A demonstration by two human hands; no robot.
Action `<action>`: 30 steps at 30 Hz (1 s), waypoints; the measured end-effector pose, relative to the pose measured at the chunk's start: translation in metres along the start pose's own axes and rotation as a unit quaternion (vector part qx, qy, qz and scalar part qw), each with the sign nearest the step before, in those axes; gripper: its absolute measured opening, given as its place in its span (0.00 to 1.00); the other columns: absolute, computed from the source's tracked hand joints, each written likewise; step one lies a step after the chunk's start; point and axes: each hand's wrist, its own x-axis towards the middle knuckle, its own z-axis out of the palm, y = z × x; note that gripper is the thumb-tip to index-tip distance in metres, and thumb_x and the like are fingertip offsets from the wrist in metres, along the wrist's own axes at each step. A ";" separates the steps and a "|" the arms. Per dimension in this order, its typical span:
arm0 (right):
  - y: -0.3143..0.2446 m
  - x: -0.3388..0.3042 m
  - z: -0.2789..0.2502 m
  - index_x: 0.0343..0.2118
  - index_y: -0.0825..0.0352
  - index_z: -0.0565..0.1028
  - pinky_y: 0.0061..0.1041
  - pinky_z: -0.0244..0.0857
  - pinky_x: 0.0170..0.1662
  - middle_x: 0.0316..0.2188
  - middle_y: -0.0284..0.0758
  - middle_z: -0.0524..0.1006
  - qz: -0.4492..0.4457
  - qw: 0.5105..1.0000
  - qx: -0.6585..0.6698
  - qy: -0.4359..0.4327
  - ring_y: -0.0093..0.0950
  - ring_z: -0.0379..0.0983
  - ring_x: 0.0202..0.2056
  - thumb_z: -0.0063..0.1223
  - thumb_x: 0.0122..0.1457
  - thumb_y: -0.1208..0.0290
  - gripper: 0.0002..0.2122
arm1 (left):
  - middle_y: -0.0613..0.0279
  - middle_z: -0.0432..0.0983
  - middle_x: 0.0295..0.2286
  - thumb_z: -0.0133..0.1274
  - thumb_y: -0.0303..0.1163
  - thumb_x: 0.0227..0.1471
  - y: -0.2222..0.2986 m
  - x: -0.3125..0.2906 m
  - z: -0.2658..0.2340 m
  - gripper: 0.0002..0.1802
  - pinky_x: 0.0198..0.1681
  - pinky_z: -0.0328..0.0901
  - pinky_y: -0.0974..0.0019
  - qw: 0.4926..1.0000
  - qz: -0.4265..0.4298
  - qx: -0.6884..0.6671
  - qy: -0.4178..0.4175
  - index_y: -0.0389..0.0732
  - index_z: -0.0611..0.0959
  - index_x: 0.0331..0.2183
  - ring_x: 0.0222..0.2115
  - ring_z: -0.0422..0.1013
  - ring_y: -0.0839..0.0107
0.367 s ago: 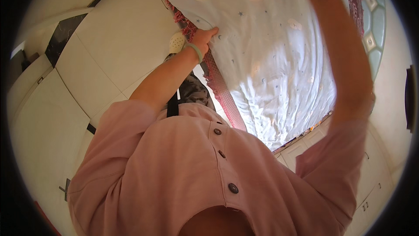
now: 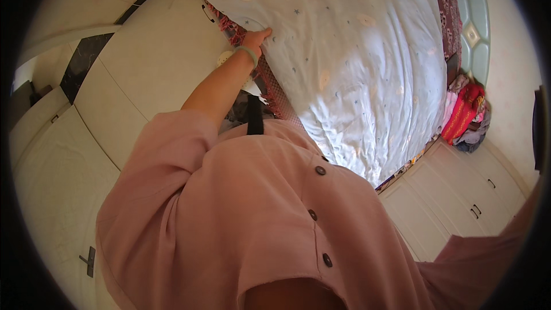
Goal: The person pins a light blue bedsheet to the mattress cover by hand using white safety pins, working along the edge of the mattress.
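Observation:
A pale blue-white bed sheet (image 2: pixel 321 52), printed with small stars, moons and clouds, covers a bed. It is wrinkled, and sunlight falls on its near part. At its left edge is my left hand (image 2: pixel 255 40), with a pale green band on the wrist. The thumb side lies over the sheet's edge while the other fingers are mostly hidden; the hand looks closed on the edge. A dark red fringed cover (image 2: pixel 279 99) shows beneath the sheet along that side. My right hand is out of view; only the pink sleeve (image 2: pixel 476 258) appears at lower right.
A pale green padded headboard (image 2: pixel 472 29) stands along the right. Folded clothes (image 2: pixel 465 112), partly bright red, are piled by the bed's right corner. White cabinets (image 2: pixel 442 195) line the near right. Light floor tiles (image 2: pixel 155 46) with dark trim lie to the left.
My right arm, stretched over the sheet before, has swung out to the lower right and the hand stays out of view. My left hand stays at the sheet's edge. The clothes pile now shows.

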 end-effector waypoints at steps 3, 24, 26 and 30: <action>0.000 -0.033 -0.050 0.38 0.66 0.70 0.23 0.68 0.28 0.23 0.31 0.69 0.034 0.998 -0.056 0.023 0.23 0.67 0.24 0.48 0.58 0.70 0.08 | 0.50 0.77 0.38 0.65 0.30 0.43 0.003 -0.002 -0.003 0.23 0.37 0.69 0.57 1.000 0.007 -0.012 0.004 0.25 0.78 0.39 0.33 0.74 0.58; 0.028 -0.199 -0.300 0.41 0.68 0.70 0.23 0.70 0.31 0.25 0.31 0.70 0.247 0.912 -0.314 0.092 0.22 0.69 0.27 0.48 0.58 0.72 0.10 | 0.52 0.78 0.37 0.66 0.30 0.43 -0.005 0.013 -0.018 0.22 0.35 0.70 0.59 0.998 0.048 0.007 0.032 0.28 0.80 0.39 0.33 0.75 0.62; 0.028 -0.206 -0.320 0.42 0.68 0.70 0.23 0.70 0.32 0.25 0.31 0.70 0.256 0.902 -0.335 0.097 0.22 0.69 0.27 0.48 0.58 0.72 0.10 | 0.53 0.78 0.37 0.66 0.31 0.43 -0.007 0.014 -0.016 0.22 0.35 0.71 0.59 0.999 0.043 -0.004 0.028 0.29 0.80 0.40 0.33 0.76 0.63; 0.029 -0.219 -0.358 0.42 0.69 0.70 0.23 0.70 0.32 0.26 0.32 0.70 0.266 0.880 -0.378 0.108 0.22 0.69 0.27 0.48 0.58 0.72 0.11 | 0.53 0.78 0.38 0.65 0.31 0.45 -0.006 0.000 -0.011 0.21 0.37 0.71 0.58 0.999 0.008 -0.039 0.006 0.31 0.80 0.41 0.34 0.76 0.62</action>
